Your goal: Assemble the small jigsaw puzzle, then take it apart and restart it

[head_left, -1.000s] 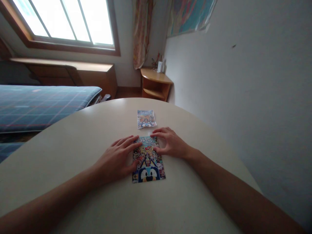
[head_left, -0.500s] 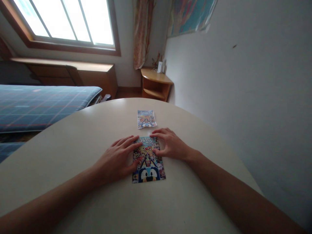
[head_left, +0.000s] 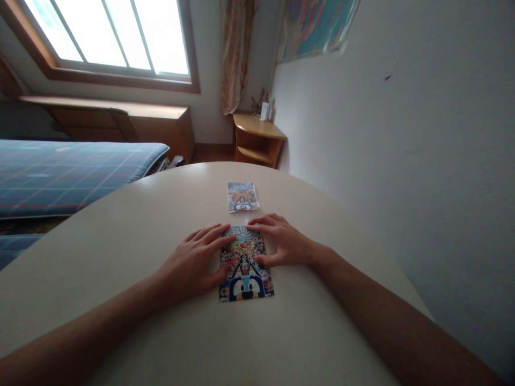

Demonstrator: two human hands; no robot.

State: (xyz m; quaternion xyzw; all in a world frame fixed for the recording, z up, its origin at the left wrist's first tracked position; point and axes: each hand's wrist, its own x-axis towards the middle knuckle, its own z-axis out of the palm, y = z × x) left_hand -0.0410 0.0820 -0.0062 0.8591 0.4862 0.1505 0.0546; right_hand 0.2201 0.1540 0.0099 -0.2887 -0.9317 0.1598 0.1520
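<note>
Large picture (head_left: 247, 276) lying flat on the table (head_left: 137, 241)

The left hand (head_left: 195, 260) rests at the large picture's left edge, the right hand (head_left: 289, 242) at its upper right — both unclenched, fingers loosely spread over its margins. Just beyond it lies a smaller picture (head_left: 242, 198); farther, to its left, a plaid mattress (head_left: 80, 174); well beyond it, a corner shelf (head_left: 257, 125).

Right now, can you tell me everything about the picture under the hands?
The picture is a flat, upright rectangle, looking like thin card or paper. A big blue dog face with pointed ears, white eyes and a dark nose fills the bottom. Above it are lots of tiny colourful shapes, too small to make out, and pale, partly covered letters at the top. It lies face up on the table. The left hand overlaps its left side, the right hand its upper right.
</note>
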